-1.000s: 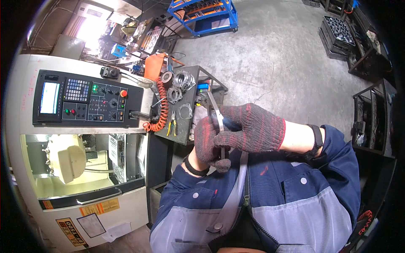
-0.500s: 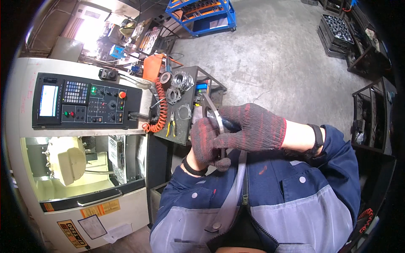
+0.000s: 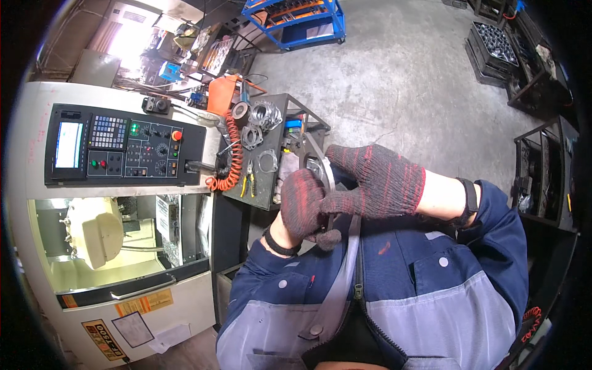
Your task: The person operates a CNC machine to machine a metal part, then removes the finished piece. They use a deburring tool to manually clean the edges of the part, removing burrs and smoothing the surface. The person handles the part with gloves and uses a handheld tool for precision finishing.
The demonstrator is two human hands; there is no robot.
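In front of my chest I hold a thin metal ring-shaped part (image 3: 329,177) between both hands, seen nearly edge-on. My left hand (image 3: 302,203), in a dark knitted glove with red flecks, is closed on its near left side. My right hand (image 3: 376,183), gloved the same way, grips the opposite side, its thumb crossing toward the left hand. The gloves hide much of the part, so its full outline cannot be made out. On the bench (image 3: 262,188) to the left lie a flat metal ring plate (image 3: 267,161), stacked metal rings (image 3: 266,115) and yellow-handled pliers (image 3: 248,179).
A machine with a control panel (image 3: 126,147) and a window onto its lit interior stands at the left. An orange coiled hose (image 3: 234,157) hangs by the bench. A blue cart (image 3: 313,34) is at the back. Dark racks (image 3: 546,169) and a crate of metal parts (image 3: 493,44) line the right.
The metal part has turned a little in my hands and shows more of its inner opening. My right hand has shifted slightly to the right; both hands keep their hold.
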